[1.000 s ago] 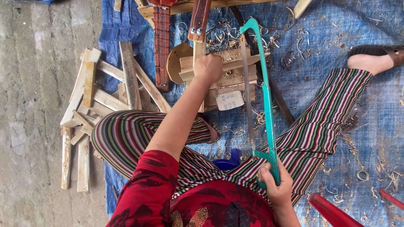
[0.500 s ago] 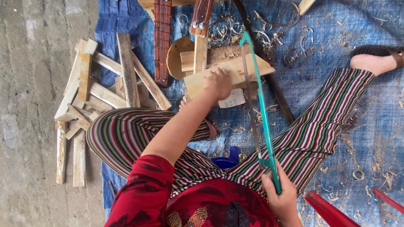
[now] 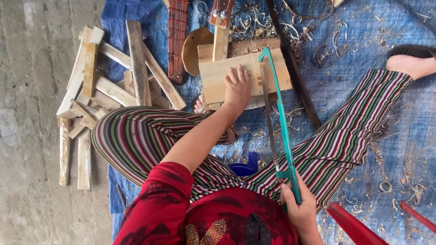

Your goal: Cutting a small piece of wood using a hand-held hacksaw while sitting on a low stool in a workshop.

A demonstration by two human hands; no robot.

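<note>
Teal metal-framed hacksaw runs from the right hand, whose grip is wrapped around its handle, up to a pale flat wooden board lying on the blue tarp. The left hand presses flat on that board, fingers spread, beside the blade. Scrap wooden slats lie heaped at the left.

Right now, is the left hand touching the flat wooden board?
Touching. The head view shows the left hand lying palm down on the flat wooden board, fingers spread across its surface, with no gap visible between them.
</note>
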